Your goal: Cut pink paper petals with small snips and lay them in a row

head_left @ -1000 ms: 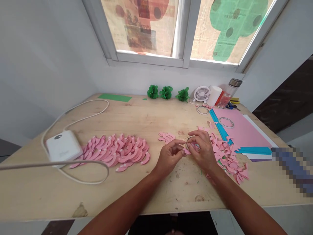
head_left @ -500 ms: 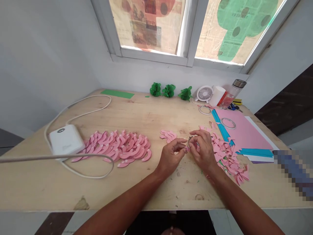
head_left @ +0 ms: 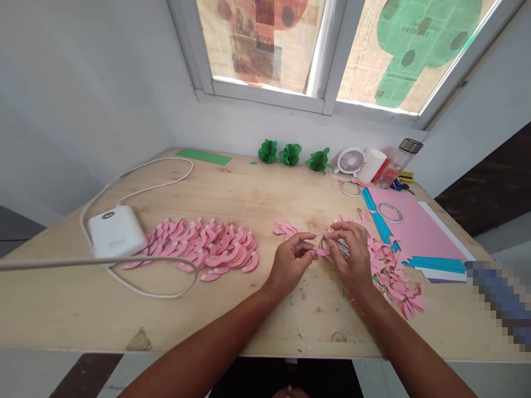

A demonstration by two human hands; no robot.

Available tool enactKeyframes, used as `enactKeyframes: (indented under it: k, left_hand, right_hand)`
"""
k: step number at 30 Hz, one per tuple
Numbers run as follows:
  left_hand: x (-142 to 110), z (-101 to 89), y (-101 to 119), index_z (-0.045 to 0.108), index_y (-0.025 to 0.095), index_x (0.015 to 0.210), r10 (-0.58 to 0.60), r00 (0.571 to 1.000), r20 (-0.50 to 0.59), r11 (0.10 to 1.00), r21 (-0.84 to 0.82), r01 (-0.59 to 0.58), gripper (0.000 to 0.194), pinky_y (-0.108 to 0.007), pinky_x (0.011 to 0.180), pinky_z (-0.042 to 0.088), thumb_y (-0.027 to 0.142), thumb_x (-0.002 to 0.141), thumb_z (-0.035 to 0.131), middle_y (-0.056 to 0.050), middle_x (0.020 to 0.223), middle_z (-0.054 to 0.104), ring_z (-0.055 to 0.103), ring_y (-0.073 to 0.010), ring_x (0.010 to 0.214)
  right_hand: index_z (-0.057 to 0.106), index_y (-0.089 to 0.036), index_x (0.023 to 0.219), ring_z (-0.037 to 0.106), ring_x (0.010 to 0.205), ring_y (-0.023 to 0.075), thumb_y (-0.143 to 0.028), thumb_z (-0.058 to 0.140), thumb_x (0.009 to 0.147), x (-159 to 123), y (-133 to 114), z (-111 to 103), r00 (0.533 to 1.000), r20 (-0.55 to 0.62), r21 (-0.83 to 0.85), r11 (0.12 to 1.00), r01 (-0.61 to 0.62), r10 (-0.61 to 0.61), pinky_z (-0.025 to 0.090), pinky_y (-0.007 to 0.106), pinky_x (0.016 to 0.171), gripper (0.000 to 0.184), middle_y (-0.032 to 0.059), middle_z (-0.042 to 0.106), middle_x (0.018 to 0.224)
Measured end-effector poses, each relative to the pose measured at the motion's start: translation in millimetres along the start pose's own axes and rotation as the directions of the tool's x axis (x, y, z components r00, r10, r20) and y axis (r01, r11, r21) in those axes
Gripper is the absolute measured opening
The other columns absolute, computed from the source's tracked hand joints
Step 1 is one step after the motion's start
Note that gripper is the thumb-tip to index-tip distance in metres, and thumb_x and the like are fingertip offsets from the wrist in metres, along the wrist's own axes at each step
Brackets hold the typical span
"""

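My left hand pinches a small curved strip of pink paper between thumb and fingertips. Close beside it, my right hand has its fingers closed on a thin ring that looks like a narrow roll of tape, partly hidden behind the fingers. The paper strip reaches the ring's lower edge; whether the two are stuck together cannot be made out. Just behind my left hand lies a small group of pink paper strips. A large heap of curved pink strips, several with pale ends, spreads to the left.
Pink paper scraps lie right of my right hand. Beyond them are a pink sheet, blue strips and another thin ring. A white power bank with a cable sits left. Green paper balls, a fan and a bottle stand behind.
My right hand has moved slightly right, and more of the pink strip and the ring shows between my hands. The whole view has shifted a little.
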State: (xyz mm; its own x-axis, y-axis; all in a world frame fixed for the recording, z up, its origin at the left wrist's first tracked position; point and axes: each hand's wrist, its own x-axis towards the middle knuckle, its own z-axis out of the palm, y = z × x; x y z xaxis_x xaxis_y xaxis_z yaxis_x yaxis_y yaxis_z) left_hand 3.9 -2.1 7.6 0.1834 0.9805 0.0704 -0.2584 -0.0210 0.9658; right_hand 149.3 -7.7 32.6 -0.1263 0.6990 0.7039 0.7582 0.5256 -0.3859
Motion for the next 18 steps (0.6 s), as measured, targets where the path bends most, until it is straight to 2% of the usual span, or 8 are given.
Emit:
enactKeyframes:
  k: [4,18]
  left_hand:
    - [-2.3,0.5,1.3,0.059,0.016,0.095,0.031,0.999,0.022,0.998,0.062,-0.032,0.025,-0.027,0.066,0.05,0.019,0.07,0.062,-0.001,0.067,0.065,0.063,-0.0141,0.065]
    - [-3.9,0.7,-3.0,0.06,0.017,0.098,0.083,0.995,0.063,0.987,0.13,-0.091,0.025,-0.028,0.069,0.05,0.02,0.073,0.06,-0.003,0.072,0.066,0.063,-0.0156,0.07]
  right_hand:
    - [0.056,-0.023,0.094,0.048,0.1,0.025,-0.017,0.051,0.081,0.9,1.4,0.0,0.999,0.028,-0.04,0.999,0.019,-0.018,0.038,0.044,0.087,0.014,0.0076,0.058,0.1]
    - [0.054,-0.022,0.076,0.046,0.101,0.0254,-0.01,0.052,0.075,-0.8,2.5,2.9,0.996,0.072,-0.03,0.998,0.062,-0.06,0.038,0.045,0.085,0.013,0.0061,0.058,0.102]
